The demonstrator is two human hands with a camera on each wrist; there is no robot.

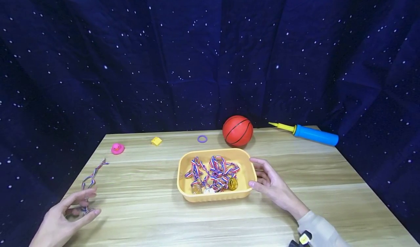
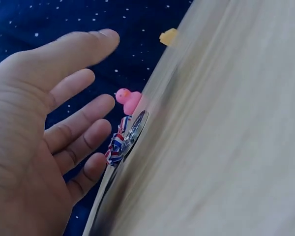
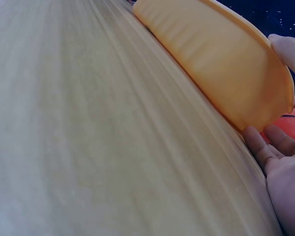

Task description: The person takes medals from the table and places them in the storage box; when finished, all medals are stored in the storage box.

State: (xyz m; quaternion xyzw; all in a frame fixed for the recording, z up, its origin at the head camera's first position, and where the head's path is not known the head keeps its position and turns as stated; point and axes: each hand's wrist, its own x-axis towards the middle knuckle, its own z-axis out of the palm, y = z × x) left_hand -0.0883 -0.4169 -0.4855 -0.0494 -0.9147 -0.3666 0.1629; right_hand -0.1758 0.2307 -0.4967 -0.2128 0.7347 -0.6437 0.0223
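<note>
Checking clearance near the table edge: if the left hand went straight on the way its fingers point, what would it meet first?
Probably the medal with its striped ribbon lying right ahead of the left hand; the fingertips look close to it. Beyond that, further along the table, the pink duck. Depth is uncertain.

It looked like a small play or filming corner. A dark blue starry cloth [image 1: 210, 50] hung behind and around a wooden table [image 1: 147, 203]. Toys lay along the far side.
</note>
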